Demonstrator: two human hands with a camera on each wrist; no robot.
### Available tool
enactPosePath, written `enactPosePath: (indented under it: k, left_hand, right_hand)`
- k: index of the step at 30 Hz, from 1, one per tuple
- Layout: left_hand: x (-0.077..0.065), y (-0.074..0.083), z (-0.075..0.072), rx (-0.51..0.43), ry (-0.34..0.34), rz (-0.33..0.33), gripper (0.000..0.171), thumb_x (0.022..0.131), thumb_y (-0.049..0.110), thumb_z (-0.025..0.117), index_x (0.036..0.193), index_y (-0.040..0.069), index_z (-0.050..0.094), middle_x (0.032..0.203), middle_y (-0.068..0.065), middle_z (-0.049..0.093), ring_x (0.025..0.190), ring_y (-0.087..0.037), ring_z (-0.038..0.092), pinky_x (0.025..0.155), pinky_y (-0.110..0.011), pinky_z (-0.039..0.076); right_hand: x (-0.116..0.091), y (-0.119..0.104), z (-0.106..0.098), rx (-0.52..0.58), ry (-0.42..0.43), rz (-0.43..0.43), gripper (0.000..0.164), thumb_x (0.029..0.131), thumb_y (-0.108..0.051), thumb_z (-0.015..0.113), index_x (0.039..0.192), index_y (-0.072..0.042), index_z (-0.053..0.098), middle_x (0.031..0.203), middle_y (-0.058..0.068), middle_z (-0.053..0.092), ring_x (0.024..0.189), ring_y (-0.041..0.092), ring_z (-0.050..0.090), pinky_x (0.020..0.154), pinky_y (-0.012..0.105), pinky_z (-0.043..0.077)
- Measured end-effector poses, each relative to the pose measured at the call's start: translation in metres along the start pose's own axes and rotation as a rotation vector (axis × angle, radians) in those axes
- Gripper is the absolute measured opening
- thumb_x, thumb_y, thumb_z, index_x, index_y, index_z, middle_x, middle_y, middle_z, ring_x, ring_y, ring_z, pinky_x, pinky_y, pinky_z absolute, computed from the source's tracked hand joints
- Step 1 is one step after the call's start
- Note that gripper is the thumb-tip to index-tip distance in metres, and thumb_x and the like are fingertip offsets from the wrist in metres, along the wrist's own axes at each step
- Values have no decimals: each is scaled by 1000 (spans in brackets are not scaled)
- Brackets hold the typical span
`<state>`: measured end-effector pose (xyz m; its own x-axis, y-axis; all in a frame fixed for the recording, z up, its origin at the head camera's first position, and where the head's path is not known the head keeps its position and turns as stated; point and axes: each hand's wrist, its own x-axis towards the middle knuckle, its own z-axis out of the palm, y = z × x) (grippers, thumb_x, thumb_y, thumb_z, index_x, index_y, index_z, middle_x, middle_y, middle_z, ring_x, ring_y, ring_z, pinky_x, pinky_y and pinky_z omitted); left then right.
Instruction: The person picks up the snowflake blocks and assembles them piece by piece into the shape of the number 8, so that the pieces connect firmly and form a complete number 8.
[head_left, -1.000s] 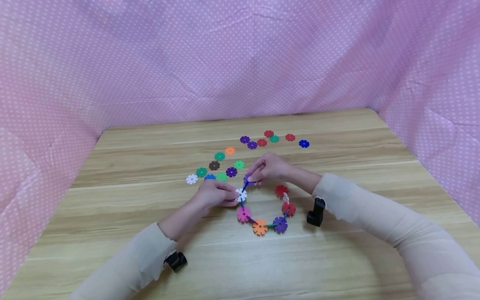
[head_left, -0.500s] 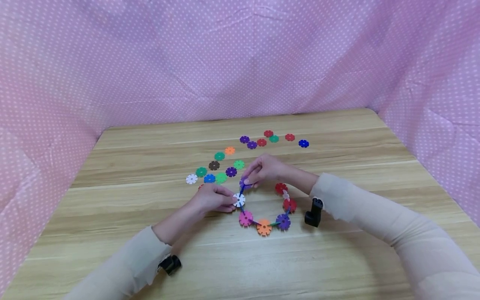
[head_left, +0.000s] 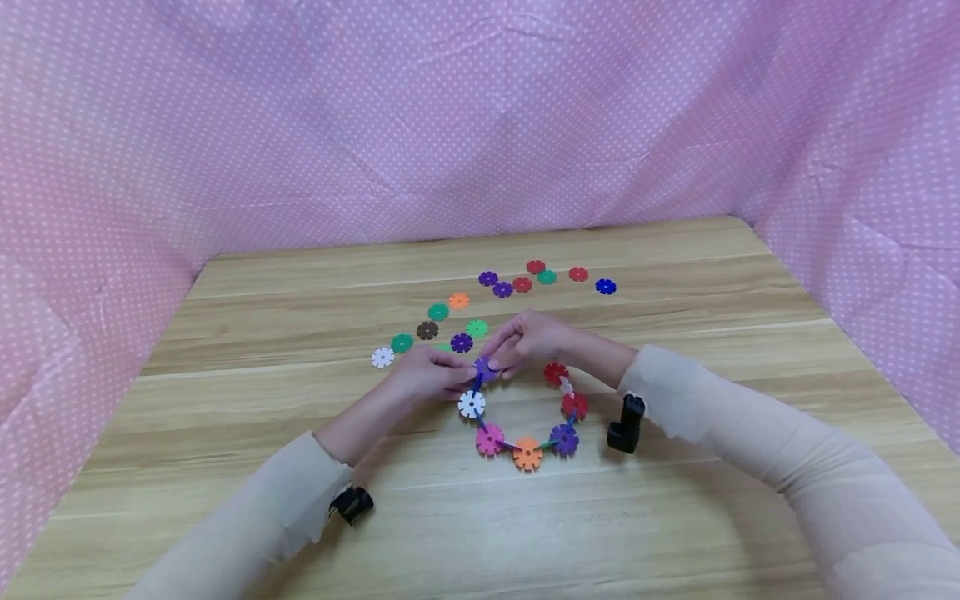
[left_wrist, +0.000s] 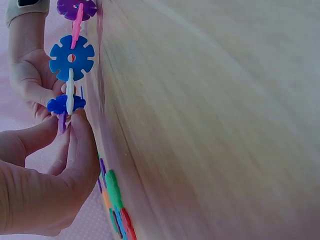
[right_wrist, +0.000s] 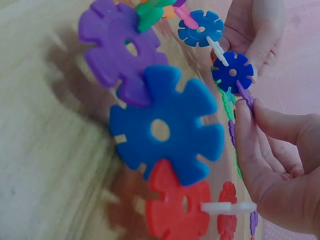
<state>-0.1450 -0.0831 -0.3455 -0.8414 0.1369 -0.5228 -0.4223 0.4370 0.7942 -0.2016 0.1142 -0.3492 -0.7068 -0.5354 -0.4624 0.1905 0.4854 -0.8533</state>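
A chain of notched plastic snowflake discs forms an open ring above the table in the head view. Its far-left end is a purple disc (head_left: 485,368), slotted into a dark blue disc (right_wrist: 232,72). My right hand (head_left: 525,340) pinches the purple disc between thumb and fingers. From the left, my left hand (head_left: 427,372) pinches the same disc's edge, close to the dark blue one. Below hang a white disc (head_left: 472,404), a pink disc (head_left: 490,440) and an orange disc (head_left: 527,454). The ring's other end is a red disc (head_left: 556,372), apart from the hands.
Loose discs lie beyond the hands, among them a white disc (head_left: 382,357), a brown disc (head_left: 427,330), an orange one and a dark blue loose disc (head_left: 606,287). Some are covered by the left hand. A pink dotted curtain (head_left: 480,125) surrounds the wooden table (head_left: 225,350).
My left hand has left the white disc and moved up to the purple one. My right hand has come slightly left and down, still gripping the purple disc, and the chain has shifted with it.
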Motion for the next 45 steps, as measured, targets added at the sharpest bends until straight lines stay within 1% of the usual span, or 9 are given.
enactPosePath:
  k: [7,12,17,24,27,31,36,40,45]
  left_hand:
    - [5,4,2,-74,7,-17,24,89,11,67,110,0,68,100,-15,72,79,-12,69,78,-25,60]
    - [8,4,2,-90,7,-23,23,89,10,67,110,0,68,95,-12,72,76,-11,68,77,-25,60]
    - [8,5,3,-105,12,-35,21,89,9,67,109,1,69,90,-7,70,73,-10,67,75,-24,60]
    - [9,5,5,-100,19,-44,20,89,6,67,108,1,69,93,-8,69,74,-10,66,75,-23,60]
    - [9,4,7,-103,22,-41,20,89,6,66,108,1,70,99,-11,70,76,-10,67,76,-24,60]
    - [9,4,7,-112,20,-34,20,90,5,65,109,1,70,110,-16,70,77,-11,67,78,-25,60]
    - [9,3,5,-104,13,-33,20,92,4,61,111,1,69,114,-18,70,80,-11,69,79,-26,60]
    - [11,3,4,-107,8,-34,22,93,2,59,113,0,68,116,-18,69,83,-12,69,80,-26,60]
    - [12,3,3,-102,26,-45,20,90,5,64,109,3,70,116,-15,68,86,-13,69,78,-24,60]
  right_hand:
    - [1,1,1,7,36,-8,28,83,-1,71,111,1,69,95,11,76,71,11,71,72,28,61]
    - [0,1,1,9,36,-14,27,83,-2,71,110,2,69,94,9,76,69,11,70,73,28,61]
    - [-1,1,2,19,37,-6,27,83,0,71,110,2,69,94,12,76,69,12,71,74,30,61]
    - [-2,5,2,22,31,1,28,82,0,71,110,3,68,97,16,75,71,13,72,77,32,61]
    - [-3,7,0,27,28,1,30,83,-1,71,112,3,67,98,16,75,75,15,72,79,33,61]
    - [-6,9,-6,14,24,-6,31,85,-4,71,115,2,66,103,15,74,84,17,73,82,35,60]
    - [-12,11,-17,-16,36,-25,31,88,-8,68,117,3,65,109,17,72,92,21,73,84,36,60]
    - [-16,13,-27,-24,65,-46,32,89,-8,67,118,5,63,107,18,72,91,22,73,85,37,59]
    - [-21,17,-42,-64,135,-49,32,89,-12,68,117,3,64,105,14,74,89,19,73,84,34,60]
